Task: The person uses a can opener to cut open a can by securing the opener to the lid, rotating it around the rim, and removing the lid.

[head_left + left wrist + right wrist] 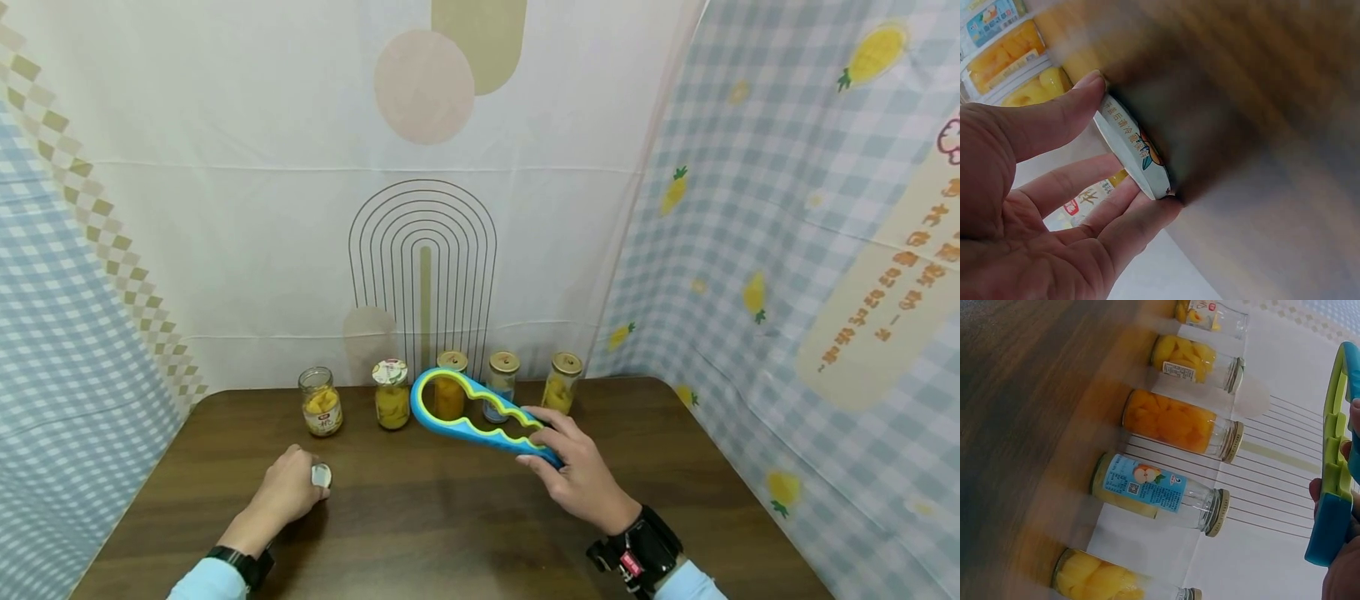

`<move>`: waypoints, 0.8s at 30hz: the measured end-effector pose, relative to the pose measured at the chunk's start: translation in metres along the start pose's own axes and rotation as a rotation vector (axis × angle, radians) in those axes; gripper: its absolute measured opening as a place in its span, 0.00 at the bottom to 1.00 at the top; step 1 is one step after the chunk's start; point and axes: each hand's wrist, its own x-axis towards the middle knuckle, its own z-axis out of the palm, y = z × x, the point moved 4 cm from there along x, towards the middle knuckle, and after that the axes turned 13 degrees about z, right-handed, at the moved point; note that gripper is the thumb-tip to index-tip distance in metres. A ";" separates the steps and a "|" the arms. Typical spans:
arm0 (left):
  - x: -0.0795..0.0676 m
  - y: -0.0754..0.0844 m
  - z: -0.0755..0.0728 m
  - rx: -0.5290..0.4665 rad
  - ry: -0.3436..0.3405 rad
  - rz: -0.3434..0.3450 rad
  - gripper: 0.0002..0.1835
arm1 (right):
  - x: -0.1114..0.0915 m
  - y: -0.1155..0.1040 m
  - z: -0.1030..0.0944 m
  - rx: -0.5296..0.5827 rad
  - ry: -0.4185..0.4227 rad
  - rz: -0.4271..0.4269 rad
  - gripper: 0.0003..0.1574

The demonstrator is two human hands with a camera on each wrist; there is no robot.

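Opener (480, 432) gripped by right fingers (557, 419), lid (1132, 149) by left fingers (1134, 232), 5 jars (392, 406) behind

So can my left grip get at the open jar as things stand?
Probably yes: the open jar stands just beyond your left grip with nothing visible between them, though that grip holds a lid and may need freeing first.

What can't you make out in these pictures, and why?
- Head view: part of the white lid, covered by the left hand.
- Left wrist view: a jar label, partly covered by fingers.
- Right wrist view: the lowest jar, cut off by the bottom edge; the blue-and-green tool, by the right edge.
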 end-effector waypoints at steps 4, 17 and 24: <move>0.007 -0.003 -0.003 0.000 -0.008 -0.006 0.27 | 0.000 0.001 0.002 0.007 -0.004 -0.011 0.11; 0.016 -0.015 -0.005 -0.012 -0.023 -0.022 0.30 | -0.001 -0.001 0.008 0.034 -0.003 -0.009 0.10; 0.018 -0.014 -0.006 -0.014 -0.022 -0.019 0.30 | -0.003 0.002 0.009 0.026 0.000 0.000 0.11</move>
